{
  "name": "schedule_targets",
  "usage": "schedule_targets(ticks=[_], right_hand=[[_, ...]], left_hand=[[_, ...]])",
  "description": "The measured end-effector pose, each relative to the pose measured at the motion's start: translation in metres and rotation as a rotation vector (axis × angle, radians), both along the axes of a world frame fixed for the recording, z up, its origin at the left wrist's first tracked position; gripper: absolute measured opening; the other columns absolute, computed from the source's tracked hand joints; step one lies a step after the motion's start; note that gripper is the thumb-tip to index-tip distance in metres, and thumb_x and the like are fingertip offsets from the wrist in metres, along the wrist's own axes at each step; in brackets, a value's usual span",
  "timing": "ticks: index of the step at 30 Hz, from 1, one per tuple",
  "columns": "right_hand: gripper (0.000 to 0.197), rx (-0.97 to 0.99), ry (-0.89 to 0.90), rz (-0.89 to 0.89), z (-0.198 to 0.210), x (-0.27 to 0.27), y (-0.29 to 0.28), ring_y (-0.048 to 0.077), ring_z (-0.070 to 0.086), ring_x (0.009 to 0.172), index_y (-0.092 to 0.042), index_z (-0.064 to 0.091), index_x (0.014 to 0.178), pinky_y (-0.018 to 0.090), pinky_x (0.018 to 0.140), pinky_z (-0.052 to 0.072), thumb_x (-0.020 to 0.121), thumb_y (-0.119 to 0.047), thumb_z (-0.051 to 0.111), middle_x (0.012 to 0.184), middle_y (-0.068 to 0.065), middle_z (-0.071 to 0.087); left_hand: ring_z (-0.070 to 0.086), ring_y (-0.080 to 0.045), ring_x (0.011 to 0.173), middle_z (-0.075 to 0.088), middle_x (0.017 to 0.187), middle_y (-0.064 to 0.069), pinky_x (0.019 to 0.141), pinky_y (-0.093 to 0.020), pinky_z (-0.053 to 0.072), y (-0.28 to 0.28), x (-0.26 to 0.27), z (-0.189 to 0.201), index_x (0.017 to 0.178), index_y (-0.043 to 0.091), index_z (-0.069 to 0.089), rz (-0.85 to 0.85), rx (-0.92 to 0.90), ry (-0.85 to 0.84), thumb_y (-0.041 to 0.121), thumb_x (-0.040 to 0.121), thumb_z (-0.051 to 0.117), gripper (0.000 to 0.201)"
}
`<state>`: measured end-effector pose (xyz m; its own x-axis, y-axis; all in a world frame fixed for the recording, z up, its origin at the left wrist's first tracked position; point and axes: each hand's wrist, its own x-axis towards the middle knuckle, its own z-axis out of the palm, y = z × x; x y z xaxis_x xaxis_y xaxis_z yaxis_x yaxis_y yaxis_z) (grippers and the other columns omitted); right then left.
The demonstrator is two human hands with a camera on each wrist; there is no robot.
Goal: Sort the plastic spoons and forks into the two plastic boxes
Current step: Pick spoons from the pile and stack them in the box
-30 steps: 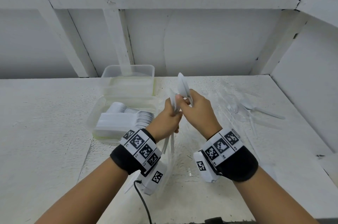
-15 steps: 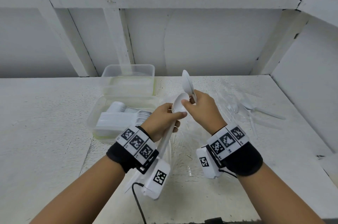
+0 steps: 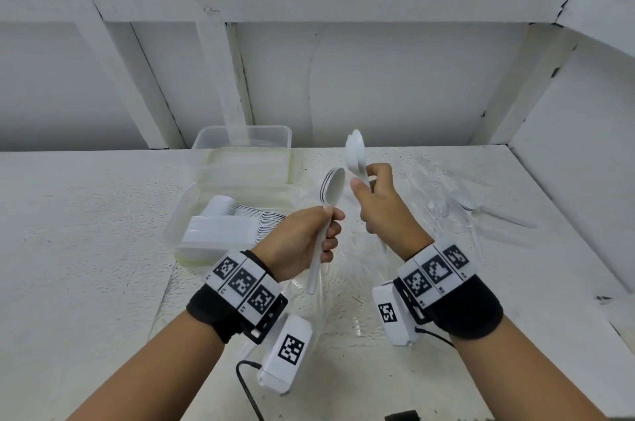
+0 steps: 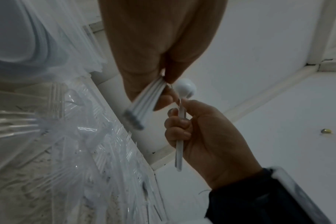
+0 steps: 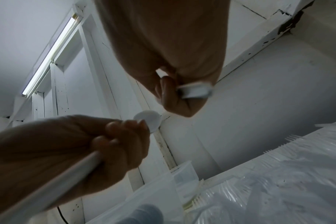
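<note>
My left hand point(image 3: 302, 242) grips a stack of white plastic spoons point(image 3: 332, 188) by the handles, bowls up. My right hand point(image 3: 381, 204) holds a few white spoons point(image 3: 355, 152) upright, a little above and right of the stack and apart from it. In the left wrist view the stack's handles point(image 4: 144, 104) stick out under my left hand, and my right hand point(image 4: 207, 136) holds its spoon point(image 4: 184, 89) beside them. In the right wrist view my left hand point(image 5: 67, 144) is wrapped round the stack point(image 5: 71, 169). The near clear box point(image 3: 175, 231) holds rows of spoons point(image 3: 237, 224). The far clear box point(image 3: 240, 145) looks empty.
Loose clear and white cutlery point(image 3: 481, 211) lies on the white table point(image 3: 86, 248) to the right. Crumpled clear wrap with forks point(image 4: 77, 136) lies under my hands. White walls close in behind and at the right. A black cable point(image 3: 247, 386) trails from my left wrist.
My hands have drawn apart: the right one lifted its spoons up and to the right, away from the stack, and the left one sank slightly with the stack.
</note>
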<state>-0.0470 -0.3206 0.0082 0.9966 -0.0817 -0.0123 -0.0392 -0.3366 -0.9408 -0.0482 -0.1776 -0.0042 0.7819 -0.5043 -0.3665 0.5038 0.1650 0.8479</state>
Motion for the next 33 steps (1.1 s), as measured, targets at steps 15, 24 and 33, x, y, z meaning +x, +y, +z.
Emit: schedule_targets(ticks=[15,24,33], right_hand=[[0.023,-0.273,-0.231,-0.176,-0.023,-0.014,0.027,0.017,0.052,0.087,-0.013,0.070,0.104,0.018,0.072,0.043,0.092,-0.026,0.056,0.090,0.001,0.046],[0.028,-0.394,-0.187,-0.047,-0.022,-0.017,0.025,0.017,0.048,0.102,-0.010,0.063,0.116,0.019,0.082,0.035,0.093,-0.019,0.052,0.098,-0.003,0.041],[0.007,-0.129,-0.248,-0.199,-0.014,-0.016,0.021,0.002,0.052,0.070,-0.015,0.057,0.088,0.004,0.061,0.040,0.091,-0.011,0.052,0.075,-0.009,0.056]], left_hand=[[0.068,-0.011,0.076,0.069,0.090,-0.007,0.065,-0.021,0.055,-0.008,-0.003,-0.004,0.106,0.002,0.060,0.250,-0.027,-0.162,0.013,0.099,0.040,0.024],[0.061,-0.009,0.059,0.061,0.065,-0.002,0.060,-0.022,0.054,-0.002,-0.004,-0.005,0.083,0.006,0.059,0.206,0.076,-0.148,0.012,0.098,0.043,0.022],[0.067,-0.013,0.077,0.068,0.085,-0.006,0.078,-0.028,0.055,-0.002,-0.007,-0.006,0.090,0.007,0.056,0.267,0.112,-0.147,0.011,0.099,0.040,0.019]])
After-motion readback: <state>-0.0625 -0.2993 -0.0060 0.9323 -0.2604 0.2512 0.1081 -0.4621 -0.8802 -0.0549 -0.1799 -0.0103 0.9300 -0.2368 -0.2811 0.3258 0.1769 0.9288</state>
